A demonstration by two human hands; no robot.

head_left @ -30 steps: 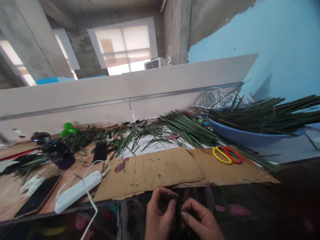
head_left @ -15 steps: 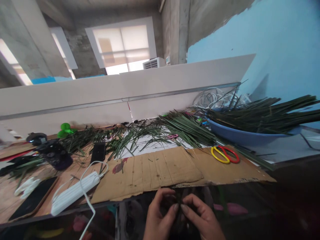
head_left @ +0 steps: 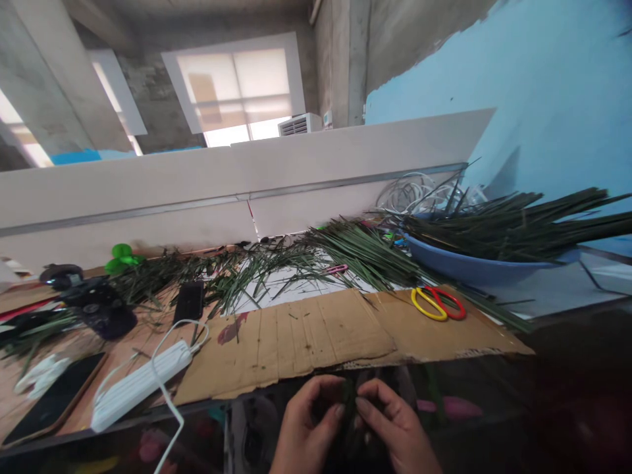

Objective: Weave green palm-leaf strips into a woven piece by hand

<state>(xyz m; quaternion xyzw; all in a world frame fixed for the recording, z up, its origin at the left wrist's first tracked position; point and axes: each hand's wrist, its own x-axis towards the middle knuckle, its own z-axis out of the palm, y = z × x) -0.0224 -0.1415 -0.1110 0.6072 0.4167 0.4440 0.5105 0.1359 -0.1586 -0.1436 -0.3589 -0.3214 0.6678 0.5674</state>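
Below the front edge of the cardboard, my left hand [head_left: 311, 421] and my right hand [head_left: 392, 428] are close together. Between their fingertips is a narrow dark green leaf strip [head_left: 349, 400], pinched by both thumbs and forefingers. Its lower part blends into the dark background, so its shape there is unclear. The flat cardboard [head_left: 306, 336] lies just beyond my fingers. Scissors [head_left: 437, 304] with one yellow and one red handle rest on its right part.
A blue basin [head_left: 484, 263] full of long green leaves stands at right. A leaf bundle [head_left: 368, 253] and loose scraps [head_left: 251, 270] spread along the back. At left are a white power strip [head_left: 143, 388], a phone [head_left: 59, 398] and a dark container [head_left: 101, 309].
My hands have moved slightly apart at the fingertips, and more of the green leaf strip shows between them. The whole view has shifted a little; the table items stay put.
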